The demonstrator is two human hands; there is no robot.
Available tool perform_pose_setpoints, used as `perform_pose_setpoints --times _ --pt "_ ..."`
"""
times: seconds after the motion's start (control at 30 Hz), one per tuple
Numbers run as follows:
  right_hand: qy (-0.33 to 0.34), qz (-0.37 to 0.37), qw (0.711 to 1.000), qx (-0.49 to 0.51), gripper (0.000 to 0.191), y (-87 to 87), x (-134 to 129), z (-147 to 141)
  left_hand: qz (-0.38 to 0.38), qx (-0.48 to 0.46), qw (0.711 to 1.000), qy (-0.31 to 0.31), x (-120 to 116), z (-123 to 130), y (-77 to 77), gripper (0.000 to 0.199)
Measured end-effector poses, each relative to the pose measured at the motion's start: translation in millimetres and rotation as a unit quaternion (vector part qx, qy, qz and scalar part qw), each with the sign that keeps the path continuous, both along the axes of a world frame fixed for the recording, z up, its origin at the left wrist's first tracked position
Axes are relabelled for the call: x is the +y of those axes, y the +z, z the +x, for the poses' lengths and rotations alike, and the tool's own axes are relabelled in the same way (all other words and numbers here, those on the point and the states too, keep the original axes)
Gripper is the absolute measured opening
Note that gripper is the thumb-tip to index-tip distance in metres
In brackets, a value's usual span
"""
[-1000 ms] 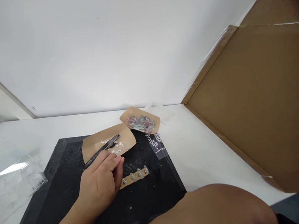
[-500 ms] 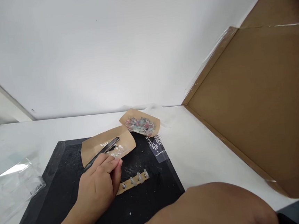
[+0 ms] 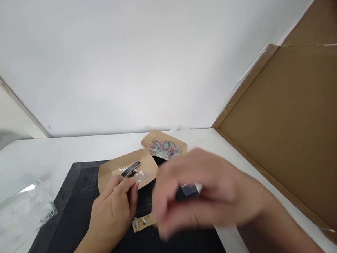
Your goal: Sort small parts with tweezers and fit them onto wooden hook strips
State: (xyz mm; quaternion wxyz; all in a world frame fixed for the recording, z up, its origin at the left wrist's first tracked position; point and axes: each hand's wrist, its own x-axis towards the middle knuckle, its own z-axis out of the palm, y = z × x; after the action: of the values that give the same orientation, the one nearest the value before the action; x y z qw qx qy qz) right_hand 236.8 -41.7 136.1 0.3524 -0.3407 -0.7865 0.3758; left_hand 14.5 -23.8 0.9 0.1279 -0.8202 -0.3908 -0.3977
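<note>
My left hand rests at the near edge of a brown paper tray, thumb and fingertips pinched together. What they hold, if anything, is hidden. Black tweezers lie in that tray among small white pieces; their near end disappears behind my left hand. My right hand, blurred by motion, is raised over the black mat, its fingers curled round to the thumb. I cannot make out anything between its fingertips. Below the hands lies a tan strip with small clear pieces on it, its right part covered by my right hand.
Behind stands a second paper tray of red, grey and clear pieces. Clear plastic packaging lies left of the black mat. Brown cardboard rises on the right, a white wall at the back.
My right hand has come up into view over the mat and strip, where before only the arm showed. My left hand keeps its pinch beside the tray. The whole view has shifted slightly.
</note>
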Motion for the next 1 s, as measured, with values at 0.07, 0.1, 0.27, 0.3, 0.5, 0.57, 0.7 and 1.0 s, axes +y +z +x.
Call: perform_pose_setpoints --times 0.07,0.1,0.27,0.3,0.5,0.57,0.7,1.0 --pt "-0.010 0.047 0.995 -0.087 0.011 -3.3 30.5 9.0 0.000 0.014 0.999 0.041 4.4 -1.9 -5.8 0.010" --pt "-0.055 0.064 0.989 -0.124 0.011 -8.4 45.5 15.7 0.001 0.016 0.998 0.056 7.1 -3.3 -9.2 0.006" --pt "-0.188 0.031 0.946 -0.264 0.013 -47.2 104.5 58.1 0.027 0.010 0.997 0.077 18.3 -9.6 -17.5 0.013" --pt "-0.190 0.017 0.945 -0.267 0.014 -54.2 111.8 65.6 0.022 0.010 0.997 0.077 19.4 -10.2 -17.3 0.015" --pt "-0.175 -0.065 0.920 -0.345 0.015 -84.6 131.6 90.6 -0.060 -0.023 0.996 0.055 19.5 -10.2 -13.9 0.012" --pt "-0.146 -0.093 0.919 -0.354 0.023 -92.5 134.7 91.2 -0.077 -0.035 0.995 0.045 19.6 -9.6 -14.2 0.010" --pt "-0.150 -0.065 0.895 -0.415 0.042 -104.9 142.0 81.9 -0.113 -0.063 0.991 0.036 21.8 -9.0 -17.9 0.014" --pt "-0.148 -0.062 0.897 -0.412 0.010 -108.4 144.9 73.2 -0.141 -0.059 0.988 0.018 24.0 -12.8 -13.8 0.039"
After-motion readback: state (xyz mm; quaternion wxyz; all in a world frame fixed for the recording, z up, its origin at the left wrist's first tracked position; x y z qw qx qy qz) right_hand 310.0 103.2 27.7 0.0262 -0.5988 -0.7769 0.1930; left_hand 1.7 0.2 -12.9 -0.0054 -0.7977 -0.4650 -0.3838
